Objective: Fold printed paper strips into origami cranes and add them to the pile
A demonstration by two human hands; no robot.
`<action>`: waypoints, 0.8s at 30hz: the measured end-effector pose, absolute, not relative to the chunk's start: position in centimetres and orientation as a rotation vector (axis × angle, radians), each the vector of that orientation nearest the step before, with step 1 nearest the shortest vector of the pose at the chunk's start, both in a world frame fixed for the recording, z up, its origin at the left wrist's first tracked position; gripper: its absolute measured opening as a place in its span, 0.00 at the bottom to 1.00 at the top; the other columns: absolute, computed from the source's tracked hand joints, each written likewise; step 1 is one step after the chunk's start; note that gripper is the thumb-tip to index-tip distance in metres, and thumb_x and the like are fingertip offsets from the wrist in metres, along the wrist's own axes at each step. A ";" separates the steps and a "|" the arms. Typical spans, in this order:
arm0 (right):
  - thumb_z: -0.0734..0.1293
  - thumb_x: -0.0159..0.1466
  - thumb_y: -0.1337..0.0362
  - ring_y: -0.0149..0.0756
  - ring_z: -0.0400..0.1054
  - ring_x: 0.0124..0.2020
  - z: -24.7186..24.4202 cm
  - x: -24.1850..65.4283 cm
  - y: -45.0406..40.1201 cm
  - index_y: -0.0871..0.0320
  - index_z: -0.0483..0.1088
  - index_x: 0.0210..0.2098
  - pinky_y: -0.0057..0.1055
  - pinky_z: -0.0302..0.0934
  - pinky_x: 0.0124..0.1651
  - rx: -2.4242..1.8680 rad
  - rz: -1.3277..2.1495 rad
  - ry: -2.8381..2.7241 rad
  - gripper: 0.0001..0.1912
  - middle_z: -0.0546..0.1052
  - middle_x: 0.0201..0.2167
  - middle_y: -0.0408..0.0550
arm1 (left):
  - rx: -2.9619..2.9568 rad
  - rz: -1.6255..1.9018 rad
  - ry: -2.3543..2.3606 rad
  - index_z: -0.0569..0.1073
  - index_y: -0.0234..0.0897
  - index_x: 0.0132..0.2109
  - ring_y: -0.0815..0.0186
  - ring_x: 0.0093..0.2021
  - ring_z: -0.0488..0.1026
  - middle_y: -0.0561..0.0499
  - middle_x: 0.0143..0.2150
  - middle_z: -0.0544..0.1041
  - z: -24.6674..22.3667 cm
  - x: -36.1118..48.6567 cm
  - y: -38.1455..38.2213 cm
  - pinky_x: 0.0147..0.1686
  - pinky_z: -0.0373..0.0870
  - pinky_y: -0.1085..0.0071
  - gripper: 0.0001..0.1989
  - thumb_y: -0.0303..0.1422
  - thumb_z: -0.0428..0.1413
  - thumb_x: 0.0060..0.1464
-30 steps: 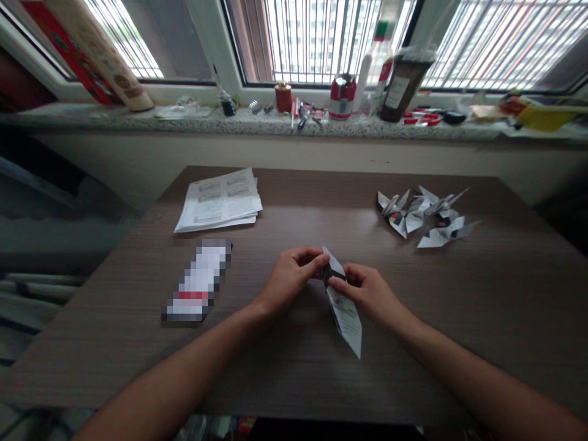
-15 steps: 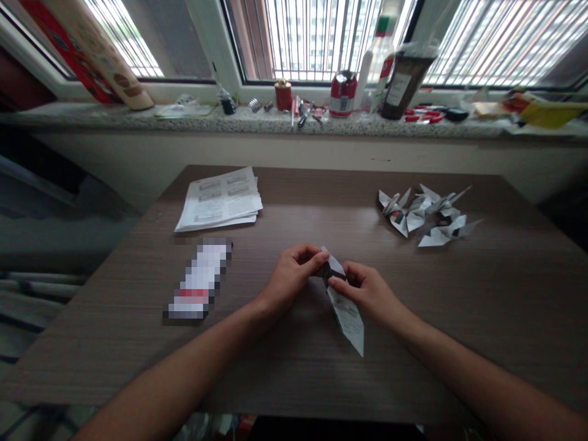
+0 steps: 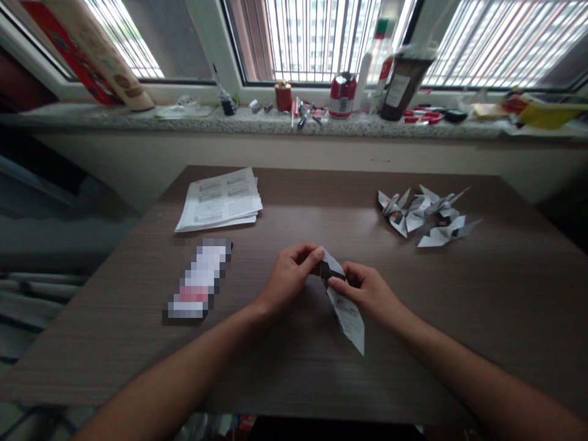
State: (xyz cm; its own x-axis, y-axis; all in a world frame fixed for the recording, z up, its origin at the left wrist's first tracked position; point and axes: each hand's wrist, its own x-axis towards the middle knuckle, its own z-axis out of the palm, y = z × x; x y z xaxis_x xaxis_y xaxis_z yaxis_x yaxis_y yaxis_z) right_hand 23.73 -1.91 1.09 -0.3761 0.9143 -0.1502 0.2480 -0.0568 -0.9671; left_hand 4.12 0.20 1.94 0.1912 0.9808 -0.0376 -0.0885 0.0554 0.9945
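Above the middle of a brown table [image 3: 294,380], the left hand [image 3: 289,283] and right hand [image 3: 367,293] pinch a half-folded printed paper [image 3: 348,312] at its upper tip, fingers closed tight on it to crease it. Finished paper cranes [image 3: 425,214] lie grouped far right, a stack of flat sheets [image 3: 220,199] far left

We've got 1 folded paper piece [image 3: 345,303] in hand at the near-middle of the table [image 3: 294,380]. It's printed paper, white with small text, and a dark patch sits at the upper end. The shape is long and narrow, tapering to a sharp point at the lower end, which angles toward us and slightly right. The upper tip is pinched between our left hand [image 3: 290,277] and right hand [image 3: 370,293].
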 end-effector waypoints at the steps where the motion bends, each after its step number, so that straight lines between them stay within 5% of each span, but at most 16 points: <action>1: 0.70 0.65 0.51 0.32 0.59 0.28 1.1 23.7 -1.9 0.56 0.70 0.32 0.31 0.52 0.31 -1.253 1.460 -1.640 0.15 0.67 0.27 0.40 | 1.218 1.081 1.041 0.79 0.33 0.37 0.65 0.35 0.75 0.49 0.33 0.78 2.0 4.1 0.2 0.39 0.74 0.70 0.15 0.43 0.63 0.61; 24: 0.70 0.64 0.50 0.33 0.60 0.28 1.3 24.1 -1.9 0.57 0.71 0.31 0.31 0.53 0.30 -1.318 1.408 -1.656 0.16 0.68 0.25 0.41 | 1.377 0.828 0.990 0.80 0.34 0.35 0.66 0.33 0.71 0.51 0.31 0.76 2.4 3.7 0.3 0.36 0.65 0.72 0.17 0.45 0.62 0.61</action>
State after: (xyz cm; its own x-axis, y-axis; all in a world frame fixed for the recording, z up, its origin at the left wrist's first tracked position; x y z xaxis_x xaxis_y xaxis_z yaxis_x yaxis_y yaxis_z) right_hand 24.07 -1.85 1.28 -0.3350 0.9292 -0.1562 0.3041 -0.0503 -0.9513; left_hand 3.75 0.26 2.40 0.3867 0.9188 -0.0792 0.0853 0.0499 0.9951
